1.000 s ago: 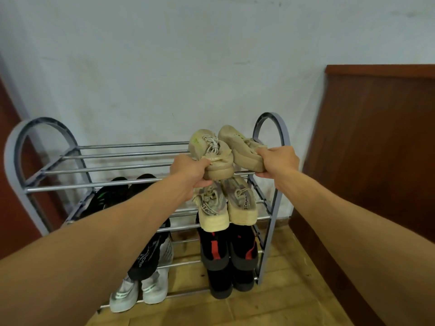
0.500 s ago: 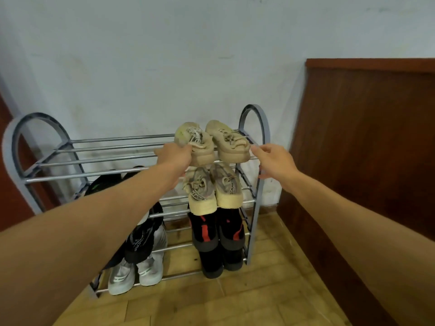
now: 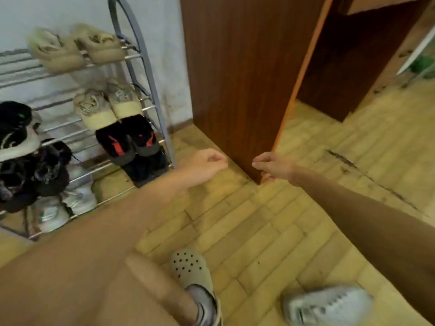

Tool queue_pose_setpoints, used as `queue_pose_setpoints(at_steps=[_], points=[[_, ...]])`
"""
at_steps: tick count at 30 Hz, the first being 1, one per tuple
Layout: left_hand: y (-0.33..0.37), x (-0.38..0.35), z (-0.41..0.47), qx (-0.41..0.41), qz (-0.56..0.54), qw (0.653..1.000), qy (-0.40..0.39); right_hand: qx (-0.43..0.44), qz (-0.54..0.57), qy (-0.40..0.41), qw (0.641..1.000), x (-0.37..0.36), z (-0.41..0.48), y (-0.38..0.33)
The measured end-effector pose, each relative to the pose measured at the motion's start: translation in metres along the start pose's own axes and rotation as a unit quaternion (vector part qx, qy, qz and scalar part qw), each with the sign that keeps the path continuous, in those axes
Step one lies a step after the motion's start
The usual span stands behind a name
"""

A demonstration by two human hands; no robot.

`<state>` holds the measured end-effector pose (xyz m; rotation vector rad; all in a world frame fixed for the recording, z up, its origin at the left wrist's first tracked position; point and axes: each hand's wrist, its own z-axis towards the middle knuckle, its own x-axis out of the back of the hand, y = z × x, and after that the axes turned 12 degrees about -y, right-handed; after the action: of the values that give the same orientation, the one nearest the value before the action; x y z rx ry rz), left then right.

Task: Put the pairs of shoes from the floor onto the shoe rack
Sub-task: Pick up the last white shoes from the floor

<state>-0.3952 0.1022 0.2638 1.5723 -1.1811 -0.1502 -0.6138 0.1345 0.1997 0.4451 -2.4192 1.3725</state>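
Note:
The grey metal shoe rack point(image 3: 150, 76) stands at the upper left against the white wall. A beige pair of shoes point(image 3: 77, 49) rests on its top shelf at the right end. Below it sit another beige pair point(image 3: 108, 107) and a black-and-red pair point(image 3: 129, 141). Dark and white shoes fill the rack's left side. A white sneaker point(image 3: 327, 307) lies on the floor at the bottom right. My left hand point(image 3: 206, 164) hovers low beside the rack, fingers loosely curled, holding nothing. My right hand point(image 3: 270, 167) is by the cabinet's corner, empty, fingers slightly apart.
A tall brown wooden cabinet point(image 3: 235, 78) stands right of the rack, its corner close to my right hand. My foot in a beige perforated clog point(image 3: 190, 270) is at the bottom centre. Wooden parquet floor point(image 3: 247, 231) spreads between rack and sneaker.
Both hands have let go of the beige pair, which now rests on the top shelf. My hands dropped low and my view swung right and down toward the floor.

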Motion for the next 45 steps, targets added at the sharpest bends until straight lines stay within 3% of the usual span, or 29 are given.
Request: queue_pose_setpoints(at_steps=[2,4,7,10,12,15,17,21,25,29,34,40,45], points=[[-0.004,-0.045,0.002,0.020,-0.016,0.993,-0.116,-0.052,0.032,0.012,0.998,0.000,-0.020,0.056],[-0.014,-0.086,-0.001,0.029,-0.021,0.982,-0.183,-0.099,0.070,0.014,0.993,-0.006,-0.044,0.104],[-0.042,-0.134,-0.005,0.028,-0.023,0.980,-0.194,-0.140,0.128,0.030,0.981,-0.017,-0.080,0.163],[-0.067,-0.150,-0.007,0.032,0.092,0.977,-0.189,-0.183,0.175,0.080,0.964,-0.033,-0.109,0.214],[-0.076,-0.149,-0.008,0.039,0.109,0.976,-0.184,-0.236,0.173,0.120,0.949,-0.055,-0.128,0.249],[-0.081,-0.149,-0.009,0.045,0.128,0.971,-0.199,-0.340,0.216,0.157,0.902,-0.105,-0.155,0.295],[-0.081,-0.152,-0.009,0.046,0.128,0.970,-0.202,-0.383,0.323,0.166,0.850,-0.135,-0.164,0.314],[-0.078,-0.160,-0.007,0.061,0.073,0.974,-0.206,-0.378,0.506,0.160,0.758,-0.163,-0.149,0.331],[-0.077,-0.158,-0.005,0.072,0.015,0.978,-0.194,-0.380,0.531,0.169,0.739,-0.167,-0.125,0.334],[-0.081,-0.153,-0.005,0.084,0.003,0.979,-0.188,-0.346,0.554,0.233,0.721,-0.167,-0.122,0.331],[-0.081,-0.150,-0.009,0.085,0.010,0.980,-0.182,-0.293,0.558,0.233,0.740,-0.172,-0.123,0.315],[-0.078,-0.146,-0.015,0.094,0.042,0.979,-0.178,-0.228,0.438,0.112,0.862,-0.165,-0.101,0.250],[-0.071,-0.098,-0.023,0.145,-0.161,0.973,-0.078,-0.094,0.353,-0.016,0.931,-0.149,-0.074,0.148]])
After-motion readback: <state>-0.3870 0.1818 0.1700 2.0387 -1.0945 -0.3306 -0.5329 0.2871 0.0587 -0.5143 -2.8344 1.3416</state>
